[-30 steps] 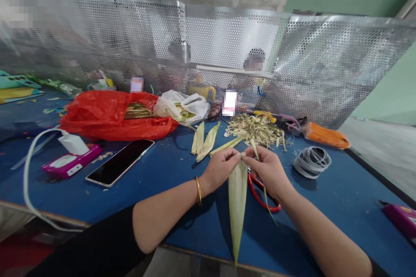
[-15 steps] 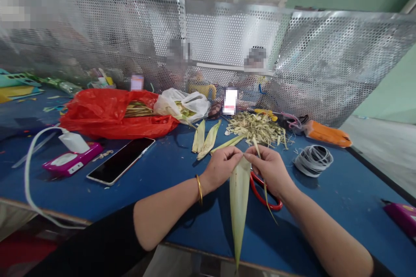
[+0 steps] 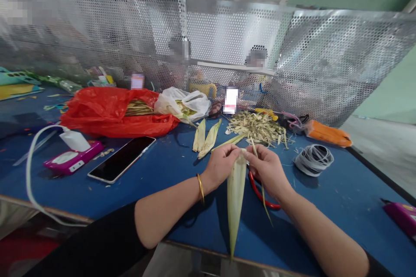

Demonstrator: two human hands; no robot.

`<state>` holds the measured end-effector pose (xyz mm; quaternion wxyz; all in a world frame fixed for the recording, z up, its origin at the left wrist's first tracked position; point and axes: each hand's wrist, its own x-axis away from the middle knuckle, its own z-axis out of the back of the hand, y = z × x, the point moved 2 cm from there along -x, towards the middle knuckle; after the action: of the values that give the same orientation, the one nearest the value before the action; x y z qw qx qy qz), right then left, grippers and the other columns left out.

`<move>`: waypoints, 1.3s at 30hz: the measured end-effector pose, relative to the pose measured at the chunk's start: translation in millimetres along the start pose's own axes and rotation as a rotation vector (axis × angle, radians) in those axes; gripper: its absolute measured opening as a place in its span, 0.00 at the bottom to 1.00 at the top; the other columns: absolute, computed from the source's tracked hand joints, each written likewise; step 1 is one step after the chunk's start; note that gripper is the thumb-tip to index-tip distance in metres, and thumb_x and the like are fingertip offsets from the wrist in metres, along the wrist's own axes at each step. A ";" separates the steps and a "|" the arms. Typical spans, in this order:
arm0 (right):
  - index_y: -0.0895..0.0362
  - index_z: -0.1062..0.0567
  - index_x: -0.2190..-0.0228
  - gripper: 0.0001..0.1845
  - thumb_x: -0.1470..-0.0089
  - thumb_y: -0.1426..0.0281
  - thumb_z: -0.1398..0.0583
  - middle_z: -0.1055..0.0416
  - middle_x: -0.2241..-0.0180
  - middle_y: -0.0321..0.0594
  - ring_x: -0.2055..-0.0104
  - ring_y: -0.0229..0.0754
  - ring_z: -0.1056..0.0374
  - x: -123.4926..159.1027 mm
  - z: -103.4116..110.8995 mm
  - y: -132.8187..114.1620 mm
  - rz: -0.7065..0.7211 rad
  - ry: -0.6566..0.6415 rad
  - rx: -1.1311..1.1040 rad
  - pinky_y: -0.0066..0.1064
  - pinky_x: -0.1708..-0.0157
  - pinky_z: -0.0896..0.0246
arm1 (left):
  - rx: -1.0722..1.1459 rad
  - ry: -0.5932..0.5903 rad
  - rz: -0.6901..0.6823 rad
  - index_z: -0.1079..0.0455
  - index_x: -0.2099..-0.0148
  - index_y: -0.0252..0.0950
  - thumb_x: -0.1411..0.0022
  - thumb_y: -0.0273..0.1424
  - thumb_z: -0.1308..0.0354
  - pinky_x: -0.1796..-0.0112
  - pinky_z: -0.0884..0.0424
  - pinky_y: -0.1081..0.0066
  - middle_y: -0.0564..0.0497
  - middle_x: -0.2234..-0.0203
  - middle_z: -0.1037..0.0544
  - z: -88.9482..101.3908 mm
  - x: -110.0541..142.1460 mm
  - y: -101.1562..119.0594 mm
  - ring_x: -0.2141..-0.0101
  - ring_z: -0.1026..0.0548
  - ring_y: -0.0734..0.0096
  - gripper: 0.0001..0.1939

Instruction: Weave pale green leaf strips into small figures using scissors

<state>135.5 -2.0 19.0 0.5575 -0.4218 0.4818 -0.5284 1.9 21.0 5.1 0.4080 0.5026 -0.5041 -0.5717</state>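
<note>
My left hand [image 3: 221,166] and my right hand [image 3: 267,169] pinch the wide top end of a long pale green leaf [image 3: 235,194] that hangs down to a point over the near edge of the blue table [image 3: 182,169]. A thin strip [image 3: 264,199] trails from my right hand. Red-handled scissors [image 3: 258,194] lie on the table under my right wrist. A gold bangle [image 3: 199,188] sits on my left wrist.
A red plastic bag [image 3: 110,112] and a white bag [image 3: 182,104] with leaves lie at the back left. Two folded leaves [image 3: 204,135], a heap of leaf trimmings [image 3: 256,127], a coil of grey bands [image 3: 312,159], a phone [image 3: 121,164], a pink charger [image 3: 71,160], and a perforated metal screen [image 3: 227,47] surround the work spot.
Both hands have drawn closer together at the leaf's top, narrowing it. The leaf's tip has shifted slightly left.
</note>
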 end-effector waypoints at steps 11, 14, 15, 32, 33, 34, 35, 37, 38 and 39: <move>0.55 0.35 0.78 0.20 0.57 0.56 0.33 0.47 0.88 0.25 0.86 0.29 0.56 -0.7 -3.6 4.7 -0.049 0.020 -0.110 0.25 0.85 0.66 | 0.121 -0.032 0.142 0.36 0.77 0.36 0.46 0.37 0.44 0.77 0.44 0.75 0.57 0.83 0.36 -5.0 1.3 -8.3 0.80 0.42 0.78 0.12; 0.55 0.35 0.78 0.19 0.56 0.56 0.35 0.47 0.87 0.25 0.85 0.30 0.55 -0.8 -3.8 5.9 -0.016 0.038 -0.056 0.26 0.85 0.64 | 0.072 -0.005 0.112 0.38 0.78 0.36 0.46 0.36 0.45 0.76 0.45 0.75 0.58 0.83 0.38 -4.5 1.1 -7.1 0.80 0.43 0.78 0.13; 0.55 0.35 0.78 0.18 0.55 0.57 0.35 0.47 0.87 0.26 0.84 0.31 0.55 -0.8 -3.5 6.2 0.011 0.048 -0.026 0.26 0.85 0.63 | 0.071 -0.002 0.117 0.39 0.78 0.36 0.46 0.35 0.45 0.77 0.46 0.75 0.58 0.83 0.38 -4.6 1.0 -7.3 0.80 0.43 0.78 0.13; 0.55 0.35 0.79 0.18 0.57 0.59 0.34 0.47 0.88 0.25 0.85 0.29 0.56 -0.8 -2.7 6.6 -0.022 0.122 -0.111 0.25 0.85 0.65 | 0.268 -0.088 0.274 0.32 0.73 0.33 0.48 0.43 0.39 0.78 0.43 0.75 0.55 0.81 0.31 -5.9 1.7 -11.6 0.80 0.38 0.78 0.16; 0.55 0.35 0.79 0.18 0.57 0.58 0.34 0.47 0.88 0.24 0.85 0.29 0.56 -0.8 -3.1 6.7 -0.027 0.109 -0.113 0.25 0.85 0.65 | 0.279 -0.090 0.283 0.32 0.73 0.33 0.48 0.42 0.39 0.78 0.42 0.75 0.55 0.81 0.31 -6.3 2.0 -12.5 0.81 0.38 0.78 0.15; 0.55 0.35 0.78 0.18 0.57 0.58 0.34 0.47 0.88 0.24 0.85 0.29 0.56 -0.7 -3.7 6.9 -0.036 0.091 -0.114 0.25 0.85 0.65 | 0.285 -0.084 0.288 0.31 0.72 0.33 0.48 0.41 0.38 0.78 0.42 0.76 0.55 0.82 0.31 -6.4 2.2 -13.4 0.81 0.38 0.78 0.15; 0.55 0.35 0.78 0.18 0.57 0.57 0.34 0.47 0.88 0.25 0.85 0.29 0.56 -0.6 -4.3 7.2 -0.047 0.073 -0.112 0.25 0.85 0.65 | 0.285 -0.073 0.293 0.31 0.71 0.33 0.48 0.41 0.38 0.79 0.43 0.76 0.55 0.82 0.31 -6.3 2.2 -14.3 0.82 0.38 0.78 0.14; 0.55 0.35 0.79 0.18 0.56 0.58 0.35 0.45 0.88 0.25 0.85 0.29 0.55 -0.3 -5.2 7.8 -0.045 0.065 -0.091 0.25 0.85 0.64 | 0.280 -0.059 0.300 0.32 0.71 0.34 0.46 0.42 0.39 0.80 0.44 0.75 0.56 0.84 0.33 -6.0 1.9 -15.8 0.83 0.39 0.79 0.15; 0.55 0.35 0.79 0.17 0.56 0.58 0.35 0.45 0.88 0.25 0.85 0.30 0.54 -0.3 -5.5 8.1 -0.034 0.072 -0.075 0.25 0.84 0.63 | 0.271 -0.058 0.299 0.32 0.71 0.34 0.46 0.42 0.39 0.81 0.45 0.75 0.57 0.85 0.34 -5.9 1.6 -16.2 0.84 0.40 0.79 0.15; 0.55 0.36 0.80 0.17 0.55 0.59 0.35 0.45 0.88 0.26 0.84 0.30 0.53 -0.2 -5.7 8.4 -0.022 0.079 -0.058 0.25 0.84 0.61 | 0.257 -0.055 0.295 0.32 0.72 0.34 0.46 0.42 0.40 0.81 0.46 0.76 0.57 0.85 0.35 -5.7 1.3 -16.2 0.85 0.41 0.80 0.15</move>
<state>131.4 -0.8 9.7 0.5199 -0.4219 0.5139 -0.5363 8.0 21.4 -11.1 0.4062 0.4553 -0.6520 -0.4501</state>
